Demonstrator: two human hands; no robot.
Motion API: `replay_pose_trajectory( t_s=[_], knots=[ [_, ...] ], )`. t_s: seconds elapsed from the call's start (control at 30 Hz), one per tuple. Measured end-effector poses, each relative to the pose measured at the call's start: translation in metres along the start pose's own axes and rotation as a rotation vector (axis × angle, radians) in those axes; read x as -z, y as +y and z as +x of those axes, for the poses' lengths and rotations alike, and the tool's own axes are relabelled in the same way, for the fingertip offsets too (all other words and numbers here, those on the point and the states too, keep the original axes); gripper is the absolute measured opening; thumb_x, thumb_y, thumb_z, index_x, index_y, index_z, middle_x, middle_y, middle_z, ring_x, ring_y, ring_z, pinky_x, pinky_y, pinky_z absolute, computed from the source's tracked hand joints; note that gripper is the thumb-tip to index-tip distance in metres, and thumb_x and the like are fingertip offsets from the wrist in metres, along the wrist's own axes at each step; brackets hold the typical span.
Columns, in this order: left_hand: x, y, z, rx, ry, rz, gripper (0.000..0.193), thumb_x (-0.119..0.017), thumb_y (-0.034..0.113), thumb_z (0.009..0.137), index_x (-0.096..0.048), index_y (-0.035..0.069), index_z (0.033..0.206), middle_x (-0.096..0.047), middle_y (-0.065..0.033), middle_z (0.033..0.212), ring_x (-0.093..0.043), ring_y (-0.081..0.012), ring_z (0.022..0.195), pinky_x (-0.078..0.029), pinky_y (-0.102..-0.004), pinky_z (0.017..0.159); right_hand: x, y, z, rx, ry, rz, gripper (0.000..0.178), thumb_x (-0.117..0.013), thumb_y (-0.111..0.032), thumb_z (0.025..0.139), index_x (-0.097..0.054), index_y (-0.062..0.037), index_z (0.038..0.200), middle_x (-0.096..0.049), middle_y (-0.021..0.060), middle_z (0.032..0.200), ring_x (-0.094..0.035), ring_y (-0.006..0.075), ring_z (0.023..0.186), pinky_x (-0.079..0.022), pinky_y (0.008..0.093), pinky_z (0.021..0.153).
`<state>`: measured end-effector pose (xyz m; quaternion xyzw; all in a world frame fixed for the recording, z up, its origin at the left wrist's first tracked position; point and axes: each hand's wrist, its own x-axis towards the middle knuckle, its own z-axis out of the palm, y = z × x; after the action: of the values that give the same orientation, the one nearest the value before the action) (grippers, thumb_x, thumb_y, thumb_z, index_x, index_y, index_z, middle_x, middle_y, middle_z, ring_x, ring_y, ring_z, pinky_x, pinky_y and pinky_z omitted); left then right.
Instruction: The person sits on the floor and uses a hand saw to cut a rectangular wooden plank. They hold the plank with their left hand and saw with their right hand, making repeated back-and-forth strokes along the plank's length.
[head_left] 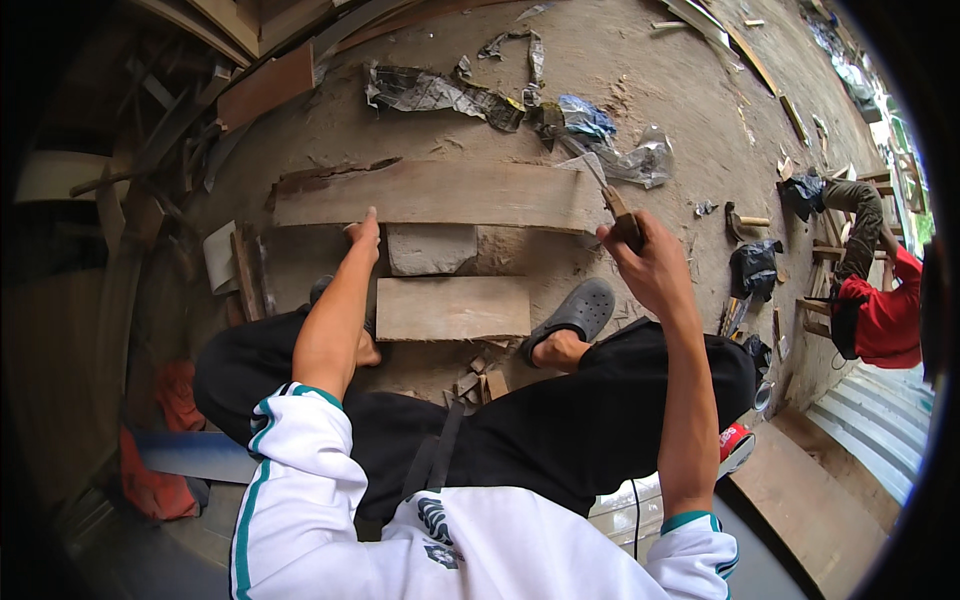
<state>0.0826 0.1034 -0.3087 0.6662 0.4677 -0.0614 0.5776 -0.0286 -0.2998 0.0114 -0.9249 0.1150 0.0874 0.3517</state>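
A long wooden board (440, 195) with a rough, dark far-left edge lies crosswise in front of me, resting on a pale block (432, 249). At its near edge my left hand (366, 236) grips the board, thumb on top and the other fingers mostly hidden beneath. My right hand (648, 258) is closed round the wooden handle of a hand saw (624, 218) at the board's right end. The saw's thin blade points away from me and shows nearly edge-on. Nearer my feet is a shorter wooden board (453, 308).
Crumpled newspaper and plastic (450, 95) lie beyond the board. Stacked timber (268, 88) crowds the left. A hammer (745, 222) and a black plastic bag (755, 268) are to the right, near another person in a red shirt (885, 312). Wood offcuts (480, 383) lie between my feet.
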Motion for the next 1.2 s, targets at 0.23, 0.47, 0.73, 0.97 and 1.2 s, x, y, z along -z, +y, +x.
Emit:
replay_pose_trajectory(
  t_s=[0.23, 0.47, 0.73, 0.97, 1.2],
  knots=[
    [0.048, -0.009, 0.062, 0.187, -0.267, -0.241, 0.098, -0.071, 0.047, 0.085, -0.015, 0.005, 0.152, -0.022, -0.0165, 0.158, -0.021, -0.0313, 0.146, -0.018, -0.0495, 0.117, -0.013, -0.002, 0.007, 0.012, -0.021, -0.005, 0.038, -0.069, -0.036, 0.088, -0.06, 0.0007, 0.09, -0.06, 0.0152, 0.068, -0.055, 0.0252, 0.059, -0.043, 0.037, 0.057],
    [0.039, -0.015, 0.077, 0.32, -0.149, -0.422, 0.06, -0.067, 0.03, 0.091, -0.04, 0.007, 0.139, -0.053, -0.0106, 0.127, -0.057, -0.0297, 0.115, -0.04, -0.0483, 0.105, -0.012, 0.008, 0.023, -0.009, 0.133, 0.116, 0.033, -0.069, -0.031, 0.09, -0.06, 0.0007, 0.086, -0.055, 0.0073, 0.064, -0.046, 0.0123, 0.059, -0.04, 0.0312, 0.056],
    [0.054, -0.028, 0.065, 0.213, -0.068, -0.391, 0.043, -0.061, 0.021, 0.096, -0.046, 0.008, 0.133, -0.058, -0.0099, 0.121, -0.063, -0.0271, 0.102, -0.045, -0.0459, 0.097, -0.012, 0.0, 0.028, 0.011, 0.205, 0.077, 0.037, -0.069, -0.036, 0.089, -0.062, -0.0001, 0.086, -0.059, 0.0072, 0.067, -0.052, 0.0151, 0.061, -0.043, 0.0315, 0.059],
    [0.079, -0.063, 0.035, 0.178, -0.127, -0.266, 0.04, -0.057, 0.024, 0.098, -0.049, 0.006, 0.133, -0.055, -0.0089, 0.131, -0.056, -0.0266, 0.117, -0.035, -0.0475, 0.108, -0.014, 0.005, 0.018, 0.063, 0.132, 0.251, 0.041, -0.067, -0.039, 0.09, -0.062, 0.0006, 0.086, -0.062, 0.0079, 0.071, -0.056, 0.0159, 0.065, -0.046, 0.0315, 0.062],
    [0.088, -0.08, 0.004, 0.234, -0.176, 0.039, 0.058, -0.056, 0.037, 0.097, -0.042, 0.004, 0.143, -0.045, -0.0127, 0.147, -0.038, -0.0302, 0.138, -0.029, -0.049, 0.113, -0.013, 0.022, 0.008, 0.036, 0.141, 0.101, 0.04, -0.067, -0.039, 0.09, -0.062, 0.0011, 0.089, -0.063, 0.0102, 0.071, -0.057, 0.0178, 0.065, -0.046, 0.0332, 0.062]
  ],
)
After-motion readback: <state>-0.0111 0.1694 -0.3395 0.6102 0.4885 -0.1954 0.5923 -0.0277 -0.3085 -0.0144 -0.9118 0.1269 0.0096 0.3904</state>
